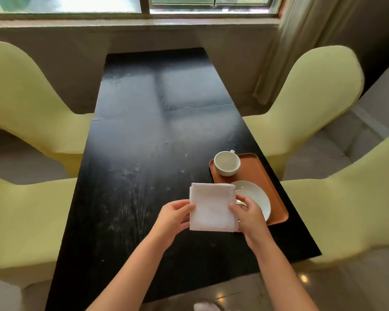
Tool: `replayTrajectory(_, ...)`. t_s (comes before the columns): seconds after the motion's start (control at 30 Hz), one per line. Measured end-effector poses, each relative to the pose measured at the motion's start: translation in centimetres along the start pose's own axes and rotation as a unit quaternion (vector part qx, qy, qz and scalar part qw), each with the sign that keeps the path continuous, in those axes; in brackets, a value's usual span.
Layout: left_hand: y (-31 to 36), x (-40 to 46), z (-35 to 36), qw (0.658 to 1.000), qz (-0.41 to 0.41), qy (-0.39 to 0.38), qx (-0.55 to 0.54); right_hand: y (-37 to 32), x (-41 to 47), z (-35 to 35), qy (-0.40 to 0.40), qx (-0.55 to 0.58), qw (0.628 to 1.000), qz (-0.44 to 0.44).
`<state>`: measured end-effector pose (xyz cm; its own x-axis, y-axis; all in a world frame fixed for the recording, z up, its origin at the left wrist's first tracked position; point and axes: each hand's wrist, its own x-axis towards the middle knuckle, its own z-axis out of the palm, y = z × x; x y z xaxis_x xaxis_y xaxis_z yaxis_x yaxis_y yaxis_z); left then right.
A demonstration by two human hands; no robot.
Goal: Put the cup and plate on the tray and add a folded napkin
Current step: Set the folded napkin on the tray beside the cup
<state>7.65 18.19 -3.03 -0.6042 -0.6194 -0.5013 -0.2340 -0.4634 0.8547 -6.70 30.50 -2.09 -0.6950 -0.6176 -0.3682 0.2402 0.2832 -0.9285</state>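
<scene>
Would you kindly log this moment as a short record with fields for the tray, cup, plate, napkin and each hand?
tray: orange, on the black table near its right edge
cup: white, upright, at the tray's far left corner
plate: white, on the tray's near half, partly hidden by the napkin
napkin: white, folded into a square, held up, not yet set down
left hand: grips the napkin's left edge
right hand: grips the napkin's right edge

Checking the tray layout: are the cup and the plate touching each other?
Apart. The head view shows a strip of bare orange tray between the cup at the far end and the plate nearer the person.
</scene>
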Motion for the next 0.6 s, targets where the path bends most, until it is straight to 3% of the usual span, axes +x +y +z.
replayTrajectory(0.23, 2.6, 4.9, 5.7, 0.999, 0.005, -0.008, 0.039, -1.3, 4.8, -5.0, 0.071, -0.022, 0.997, -0.014)
replayTrajectory(0.43, 3.1, 9.8, 11.5, 0.998, -0.006, -0.016, 0.057, -1.5, 11.0, -10.7, 0.039, 0.027, 0.998, 0.043)
replayTrajectory(0.6, 2.4, 14.3, 18.1, 0.995, 0.021, 0.049, 0.078, -1.3, 18.1, -15.2, 0.036, -0.01, 0.998, 0.049)
